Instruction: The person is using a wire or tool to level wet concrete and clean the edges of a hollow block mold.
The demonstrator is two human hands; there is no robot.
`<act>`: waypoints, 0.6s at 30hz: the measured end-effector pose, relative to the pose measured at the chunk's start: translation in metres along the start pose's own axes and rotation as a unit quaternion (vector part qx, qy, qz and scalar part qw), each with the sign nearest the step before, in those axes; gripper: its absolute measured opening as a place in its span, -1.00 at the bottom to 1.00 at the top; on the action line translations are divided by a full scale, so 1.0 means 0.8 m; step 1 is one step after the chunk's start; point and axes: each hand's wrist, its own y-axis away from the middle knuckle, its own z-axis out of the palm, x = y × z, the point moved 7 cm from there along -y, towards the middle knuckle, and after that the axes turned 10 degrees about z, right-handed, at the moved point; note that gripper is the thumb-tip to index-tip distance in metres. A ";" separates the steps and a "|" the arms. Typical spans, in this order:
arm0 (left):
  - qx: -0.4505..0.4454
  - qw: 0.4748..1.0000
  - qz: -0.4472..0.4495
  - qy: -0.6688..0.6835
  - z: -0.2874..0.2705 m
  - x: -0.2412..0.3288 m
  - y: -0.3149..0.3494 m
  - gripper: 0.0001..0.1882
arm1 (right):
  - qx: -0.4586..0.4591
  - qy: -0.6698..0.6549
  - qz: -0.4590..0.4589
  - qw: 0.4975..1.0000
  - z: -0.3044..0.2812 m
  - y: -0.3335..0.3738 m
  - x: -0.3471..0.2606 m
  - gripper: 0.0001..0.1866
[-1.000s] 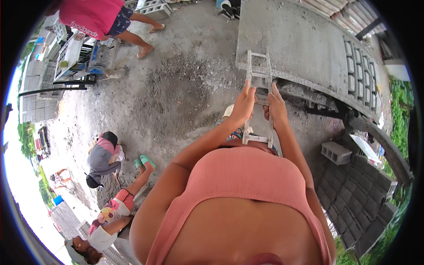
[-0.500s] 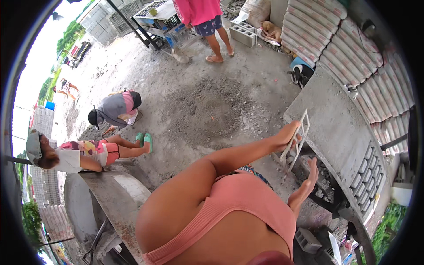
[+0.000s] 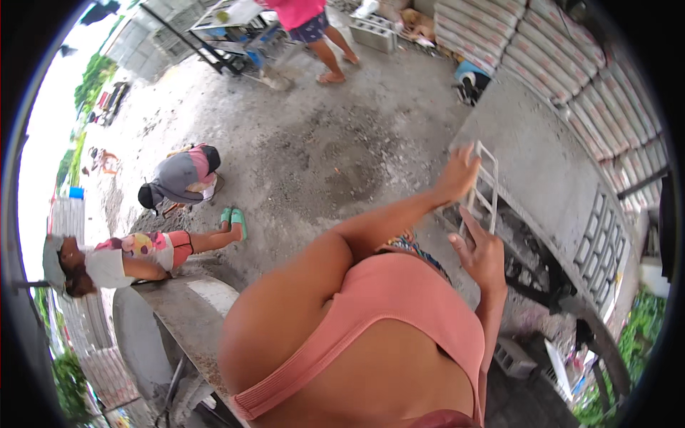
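The ladder-like frame [image 3: 495, 192] is off-white, the counter [image 3: 524, 135] plain cement grey. The ribbed top [image 3: 399, 289] is salmon pink; the cloth [image 3: 422, 254] at the waist is multicoloured and patterned (blue among the hues). Elsewhere: a hot-pink shirt [image 3: 301, 11], navy shorts [image 3: 309, 30] with pale motifs, and mint-green footwear [image 3: 237, 225].

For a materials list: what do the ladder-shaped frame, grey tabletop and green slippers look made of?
Ladder-shaped frame: wood or metal, matte; thin straight bars, but the whitish surface leaves it open.
Grey tabletop: perhaps cement, or board or metal coated in it; dull, dusty-looking grey.
Green slippers: likely foam or rubber; even colour, thick moulded look.
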 end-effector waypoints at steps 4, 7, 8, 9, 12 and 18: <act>-0.142 0.922 -0.156 0.325 -0.025 0.017 -0.040 -0.55 | -0.009 -0.027 -0.043 0.999 -0.018 0.005 0.001 -0.54; -0.259 0.839 -0.145 0.457 0.019 0.026 -0.033 -0.51 | 0.031 -0.010 -0.085 0.996 -0.031 0.006 -0.007 -0.57; -0.308 0.816 -0.161 0.462 0.034 0.026 -0.025 -0.50 | 0.068 0.019 -0.075 0.995 -0.040 0.004 -0.010 -0.60; -0.357 0.791 -0.176 0.465 0.048 0.026 -0.015 -0.48 | 0.103 0.049 -0.067 0.991 -0.049 0.002 -0.011 -0.63; -0.372 0.814 -0.094 0.436 0.057 0.028 -0.031 -0.46 | 0.122 0.066 -0.019 0.990 -0.056 -0.009 0.000 -0.67; -0.294 0.844 -0.091 0.440 0.086 0.040 -0.046 -0.47 | 0.150 0.143 0.048 0.977 -0.097 -0.022 0.049 -0.75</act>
